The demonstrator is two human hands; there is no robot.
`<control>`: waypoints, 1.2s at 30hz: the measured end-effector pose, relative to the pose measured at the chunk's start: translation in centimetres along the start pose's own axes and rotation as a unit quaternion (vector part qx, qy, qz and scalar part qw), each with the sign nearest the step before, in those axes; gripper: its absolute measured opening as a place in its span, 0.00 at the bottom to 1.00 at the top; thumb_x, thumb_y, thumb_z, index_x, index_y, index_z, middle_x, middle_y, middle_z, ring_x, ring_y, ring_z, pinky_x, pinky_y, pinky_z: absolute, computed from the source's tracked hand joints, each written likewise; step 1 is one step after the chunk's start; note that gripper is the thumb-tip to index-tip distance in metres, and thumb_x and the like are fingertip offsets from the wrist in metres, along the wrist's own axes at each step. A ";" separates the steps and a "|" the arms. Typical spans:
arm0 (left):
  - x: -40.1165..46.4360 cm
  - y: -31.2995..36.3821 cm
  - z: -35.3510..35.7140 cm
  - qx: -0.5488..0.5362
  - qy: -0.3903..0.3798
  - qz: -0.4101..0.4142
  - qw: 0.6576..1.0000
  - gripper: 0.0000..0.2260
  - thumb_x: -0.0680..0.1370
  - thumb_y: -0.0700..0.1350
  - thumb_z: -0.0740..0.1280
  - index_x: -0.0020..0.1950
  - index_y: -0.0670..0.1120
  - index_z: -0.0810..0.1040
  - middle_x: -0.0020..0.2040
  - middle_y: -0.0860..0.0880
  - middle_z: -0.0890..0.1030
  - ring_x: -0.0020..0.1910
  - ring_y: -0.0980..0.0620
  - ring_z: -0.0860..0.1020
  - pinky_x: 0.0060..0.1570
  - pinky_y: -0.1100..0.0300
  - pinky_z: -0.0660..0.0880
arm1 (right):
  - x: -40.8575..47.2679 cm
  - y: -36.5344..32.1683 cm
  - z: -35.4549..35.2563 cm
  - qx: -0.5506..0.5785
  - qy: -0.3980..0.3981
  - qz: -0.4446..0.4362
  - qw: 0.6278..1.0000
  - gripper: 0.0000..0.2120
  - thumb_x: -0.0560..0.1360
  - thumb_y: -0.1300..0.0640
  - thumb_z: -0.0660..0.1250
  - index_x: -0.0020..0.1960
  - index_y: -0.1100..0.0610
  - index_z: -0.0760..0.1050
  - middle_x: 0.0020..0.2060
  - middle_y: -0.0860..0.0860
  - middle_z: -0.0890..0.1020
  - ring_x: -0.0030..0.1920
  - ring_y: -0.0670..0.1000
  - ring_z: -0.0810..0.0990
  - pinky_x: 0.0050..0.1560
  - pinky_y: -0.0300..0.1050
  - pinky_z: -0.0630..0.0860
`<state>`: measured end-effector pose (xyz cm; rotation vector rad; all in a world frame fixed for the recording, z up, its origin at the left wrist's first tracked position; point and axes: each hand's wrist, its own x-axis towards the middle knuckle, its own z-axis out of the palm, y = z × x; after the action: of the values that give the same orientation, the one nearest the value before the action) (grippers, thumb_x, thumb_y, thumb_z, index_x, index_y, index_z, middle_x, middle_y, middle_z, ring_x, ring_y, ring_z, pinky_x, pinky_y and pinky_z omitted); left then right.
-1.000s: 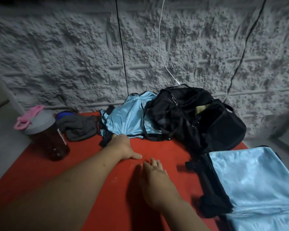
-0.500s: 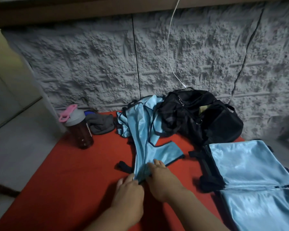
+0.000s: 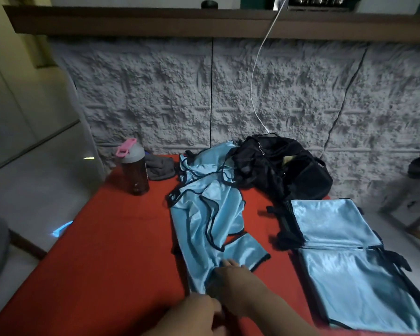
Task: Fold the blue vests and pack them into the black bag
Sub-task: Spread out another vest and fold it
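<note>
Home room, textured grey wall panels [image 3: 155, 98], wooden shelf [image 3: 131, 20], tiled floor [image 3: 34, 190]

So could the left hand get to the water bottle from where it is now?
Probably yes. The left hand is at the near end of the loose blue vest, and only bare red table lies between it and the water bottle, though that is a long forward reach.

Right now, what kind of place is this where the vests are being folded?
Probably a room in a home, not a workshop. A red table stands against a rough grey wall under a shelf. A bottle, a black bag and a white cable are everyday personal things.
</note>
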<state>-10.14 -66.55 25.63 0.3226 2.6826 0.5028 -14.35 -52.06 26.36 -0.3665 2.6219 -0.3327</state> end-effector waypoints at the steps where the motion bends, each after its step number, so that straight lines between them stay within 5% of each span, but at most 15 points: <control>1: -0.2 0.2 -0.6 -0.032 0.025 -0.007 0.999 0.09 0.80 0.50 0.63 0.54 0.55 0.82 0.49 0.60 0.83 0.48 0.62 0.81 0.47 0.67 0.75 | -0.6 0.1 -0.5 0.017 0.021 0.025 0.999 0.25 0.77 0.41 0.49 0.58 0.53 0.78 0.59 0.55 0.77 0.65 0.59 0.74 0.62 0.51 0.71; 3: -0.1 0.0 -1.7 -0.082 0.115 0.002 0.990 0.05 0.73 0.53 0.64 0.44 0.54 0.78 0.37 0.59 0.80 0.36 0.62 0.79 0.38 0.64 0.76 | -1.2 0.5 -0.9 0.018 0.069 0.067 0.995 0.16 0.79 0.49 0.58 0.56 0.56 0.79 0.58 0.56 0.81 0.61 0.60 0.79 0.58 0.47 0.74; 7: 2.7 -1.2 -4.7 -0.032 0.232 0.043 0.971 0.03 0.78 0.46 0.62 0.48 0.54 0.73 0.51 0.55 0.77 0.56 0.54 0.73 0.60 0.55 0.73 | -0.4 1.3 -0.1 0.023 0.113 0.134 0.984 0.19 0.81 0.51 0.55 0.68 0.56 0.74 0.68 0.58 0.72 0.72 0.59 0.67 0.71 0.49 0.66; 10: 5.6 -2.0 -5.1 -0.009 0.172 0.034 0.985 0.11 0.82 0.48 0.61 0.64 0.49 0.69 0.67 0.51 0.70 0.71 0.50 0.67 0.69 0.56 0.66 | 1.2 1.8 1.9 0.022 0.091 0.167 0.981 0.34 0.79 0.38 0.43 0.77 0.57 0.62 0.75 0.61 0.62 0.77 0.64 0.57 0.77 0.56 0.57; 12: 6.6 -2.4 -5.0 0.037 0.114 -0.002 0.993 0.21 0.84 0.53 0.59 0.73 0.47 0.64 0.72 0.47 0.69 0.72 0.47 0.68 0.70 0.53 0.67 | 1.9 2.0 2.3 0.022 0.095 0.200 0.975 0.42 0.76 0.34 0.36 0.79 0.60 0.56 0.78 0.62 0.58 0.79 0.65 0.52 0.78 0.58 0.53; 18: 5.8 -0.6 -6.0 0.179 0.053 -0.095 0.978 0.28 0.85 0.58 0.51 0.79 0.42 0.57 0.67 0.41 0.76 0.66 0.40 0.75 0.62 0.49 0.72 | 4.2 3.7 0.5 0.009 0.125 0.216 0.968 0.34 0.84 0.40 0.47 0.81 0.62 0.50 0.81 0.61 0.53 0.81 0.62 0.48 0.79 0.57 0.50; 21: 3.6 -0.2 -6.3 0.102 -0.020 -0.097 0.990 0.23 0.86 0.56 0.52 0.69 0.40 0.71 0.63 0.39 0.79 0.61 0.40 0.79 0.59 0.52 0.75 | 5.5 4.9 0.0 0.004 0.131 0.185 0.974 0.31 0.84 0.45 0.48 0.81 0.60 0.50 0.81 0.57 0.53 0.81 0.59 0.48 0.80 0.59 0.49; 23: 2.5 -0.4 -5.7 -0.056 -0.093 -0.129 0.986 0.23 0.84 0.56 0.54 0.55 0.38 0.76 0.48 0.38 0.85 0.47 0.40 0.85 0.47 0.53 0.82 | 6.3 5.4 -0.2 -0.001 0.137 0.150 0.979 0.29 0.83 0.49 0.51 0.81 0.59 0.52 0.81 0.54 0.53 0.82 0.56 0.46 0.79 0.60 0.49; 25: 2.1 -0.4 -5.4 -0.244 -0.150 -0.156 0.945 0.21 0.84 0.53 0.55 0.55 0.35 0.75 0.40 0.38 0.85 0.37 0.39 0.85 0.36 0.54 0.81 | 6.6 5.6 -0.7 -0.001 0.142 0.121 0.982 0.28 0.83 0.51 0.52 0.80 0.57 0.54 0.81 0.52 0.54 0.82 0.54 0.46 0.78 0.60 0.49; 27: 2.4 -1.3 -5.8 -0.341 -0.094 -0.151 0.923 0.12 0.83 0.45 0.57 0.54 0.38 0.76 0.38 0.40 0.83 0.34 0.40 0.82 0.33 0.55 0.78 | 6.7 5.6 -1.0 -0.005 0.151 0.106 0.983 0.27 0.83 0.52 0.53 0.80 0.56 0.55 0.81 0.52 0.54 0.82 0.54 0.46 0.78 0.60 0.49; 29: 3.1 -3.1 -7.2 -0.268 0.078 -0.132 0.951 0.09 0.79 0.40 0.59 0.47 0.49 0.78 0.38 0.47 0.82 0.34 0.45 0.80 0.32 0.56 0.76 | 6.5 5.3 -1.4 -0.008 0.157 0.108 0.982 0.28 0.82 0.54 0.53 0.81 0.56 0.55 0.82 0.53 0.52 0.82 0.55 0.45 0.79 0.59 0.46; 32: 4.2 -6.6 -9.2 -0.048 0.209 -0.131 0.968 0.17 0.77 0.38 0.63 0.64 0.53 0.76 0.55 0.48 0.79 0.53 0.46 0.78 0.50 0.58 0.75 | 6.1 4.7 -1.3 -0.001 0.175 0.105 0.979 0.27 0.81 0.56 0.52 0.80 0.55 0.57 0.81 0.56 0.54 0.82 0.57 0.48 0.79 0.56 0.49; 34: 5.3 -8.6 -9.5 0.026 0.185 -0.150 0.971 0.28 0.76 0.39 0.64 0.74 0.55 0.67 0.67 0.46 0.72 0.67 0.43 0.70 0.67 0.55 0.69 | 5.8 4.5 -0.8 0.004 0.178 0.086 0.980 0.22 0.83 0.53 0.51 0.76 0.54 0.62 0.78 0.55 0.59 0.80 0.58 0.53 0.78 0.55 0.55; 36: 6.2 -9.9 -9.0 0.027 0.142 -0.152 0.978 0.33 0.76 0.38 0.63 0.78 0.58 0.61 0.71 0.45 0.68 0.71 0.42 0.65 0.71 0.53 0.65 | 5.6 4.5 0.0 0.011 0.160 0.090 0.983 0.23 0.84 0.50 0.49 0.78 0.54 0.59 0.78 0.53 0.58 0.80 0.57 0.51 0.78 0.55 0.53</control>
<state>-20.96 -76.39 27.43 -0.1574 2.9504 0.4076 -19.98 -49.55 22.68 -0.0708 2.9345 -0.3852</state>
